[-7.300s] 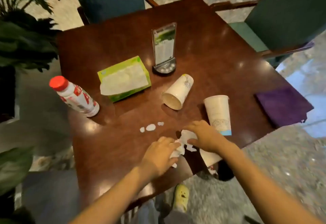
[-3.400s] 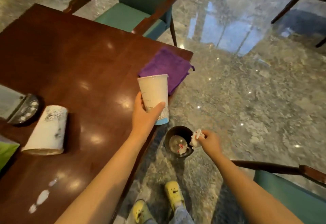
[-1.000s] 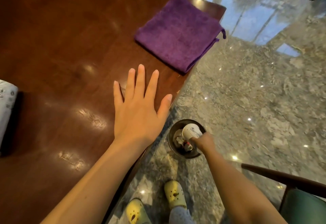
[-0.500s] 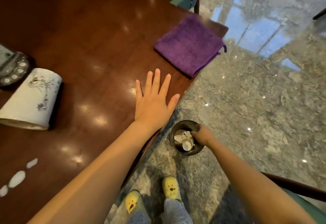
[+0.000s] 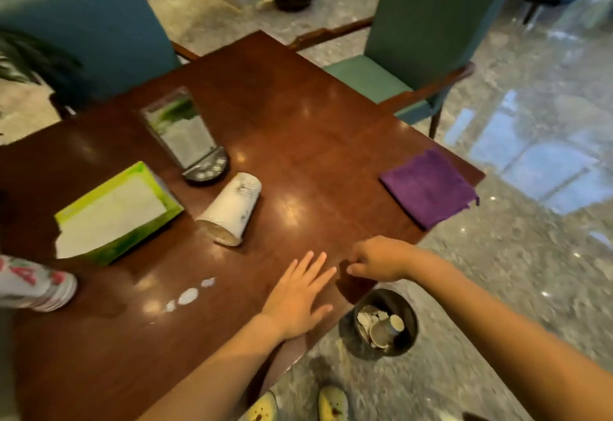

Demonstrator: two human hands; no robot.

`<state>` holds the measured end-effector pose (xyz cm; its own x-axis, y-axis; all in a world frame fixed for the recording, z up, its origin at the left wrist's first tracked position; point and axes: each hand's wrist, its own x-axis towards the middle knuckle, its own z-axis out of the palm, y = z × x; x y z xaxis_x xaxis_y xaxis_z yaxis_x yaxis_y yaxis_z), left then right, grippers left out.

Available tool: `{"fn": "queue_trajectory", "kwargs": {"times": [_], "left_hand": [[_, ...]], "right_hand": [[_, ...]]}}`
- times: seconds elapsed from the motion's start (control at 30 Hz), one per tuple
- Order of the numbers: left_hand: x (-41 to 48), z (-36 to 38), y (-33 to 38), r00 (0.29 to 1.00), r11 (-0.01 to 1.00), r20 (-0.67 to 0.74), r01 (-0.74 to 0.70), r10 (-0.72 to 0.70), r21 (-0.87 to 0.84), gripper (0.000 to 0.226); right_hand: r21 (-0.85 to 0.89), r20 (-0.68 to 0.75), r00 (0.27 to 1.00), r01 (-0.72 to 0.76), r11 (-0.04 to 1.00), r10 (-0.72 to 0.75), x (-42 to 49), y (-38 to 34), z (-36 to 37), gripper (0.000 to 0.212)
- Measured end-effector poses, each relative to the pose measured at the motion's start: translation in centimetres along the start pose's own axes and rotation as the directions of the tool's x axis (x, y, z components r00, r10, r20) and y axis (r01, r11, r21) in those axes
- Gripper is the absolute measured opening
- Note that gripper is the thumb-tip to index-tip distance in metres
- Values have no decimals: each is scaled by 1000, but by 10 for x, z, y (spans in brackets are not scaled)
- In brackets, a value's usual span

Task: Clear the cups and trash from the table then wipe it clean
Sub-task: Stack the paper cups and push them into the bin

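Note:
A white paper cup (image 5: 230, 209) lies on its side near the middle of the brown wooden table (image 5: 298, 128). Small white spill spots (image 5: 188, 295) sit near the front edge. A folded purple cloth (image 5: 428, 186) rests at the table's right corner. My left hand (image 5: 298, 298) lies flat and open on the table near its front edge. My right hand (image 5: 378, 259) hovers just right of it over the edge, fingers loosely curled, holding nothing I can see. Below on the floor stands a small dark bin (image 5: 386, 322) with a cup and crumpled paper inside.
A green tissue box (image 5: 116, 213), a menu stand (image 5: 185, 135) and a lying bottle (image 5: 33, 284) occupy the table's left half. Two teal chairs (image 5: 428, 22) stand at the far side. My yellow shoes (image 5: 333, 404) are on the stone floor.
My right hand has left the bin and risen to the table edge beside my left hand. The view has tilted up, showing the whole table. The left hand stays flat.

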<state>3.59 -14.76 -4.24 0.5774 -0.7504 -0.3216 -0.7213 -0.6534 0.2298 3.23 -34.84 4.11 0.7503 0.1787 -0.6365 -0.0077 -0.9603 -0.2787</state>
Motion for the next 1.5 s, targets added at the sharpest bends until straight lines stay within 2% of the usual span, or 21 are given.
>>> {"fn": "queue_trajectory", "kwargs": {"times": [0.13,0.33,0.47,0.57,0.7,0.83,0.93,1.03,1.1,1.17,1.23,1.37,1.5], "left_hand": [[-29,18,-27,992,999,-124,41,-39,9,65],[-36,29,-39,977,999,-208,34,-42,-40,64],[-35,36,-41,975,1000,-221,23,-26,-14,64],[-35,40,-41,964,999,-266,26,-14,41,63],[-35,41,-41,961,998,-277,30,-13,59,63],[-33,41,-42,963,999,-268,36,-24,38,63],[-33,39,-41,969,999,-244,45,-36,30,63],[-31,37,-32,968,996,-239,81,-71,31,62],[-27,34,-21,959,991,-255,130,-127,-4,63],[-19,34,-12,951,983,-255,156,-175,-93,64],[-6,30,-2,954,984,-254,132,-158,-117,63],[34,21,26,982,1000,-186,2,-6,-22,60],[71,15,47,979,1000,-204,-13,14,3,61]], "right_hand": [[-70,-214,972,86,994,-99,45,-62,-14,47],[-265,-421,837,256,930,-350,116,-108,-31,78],[-454,-352,822,268,849,-448,150,-111,-46,92],[-513,-293,801,329,793,-522,167,-112,-50,88],[-522,-364,689,406,750,-626,176,-108,-51,68],[-564,-395,640,397,724,-659,174,-93,-50,73],[-442,-475,676,371,817,-564,165,-74,-49,70],[-88,-624,705,364,927,-336,138,-49,-48,68],[124,-635,753,320,939,-172,119,-24,-42,63],[315,-604,796,273,909,-30,100,7,-28,54],[463,-587,803,231,856,101,78,36,-11,53],[550,-609,747,156,821,266,17,72,14,45],[632,-647,680,226,741,345,-36,98,48,26]]}}
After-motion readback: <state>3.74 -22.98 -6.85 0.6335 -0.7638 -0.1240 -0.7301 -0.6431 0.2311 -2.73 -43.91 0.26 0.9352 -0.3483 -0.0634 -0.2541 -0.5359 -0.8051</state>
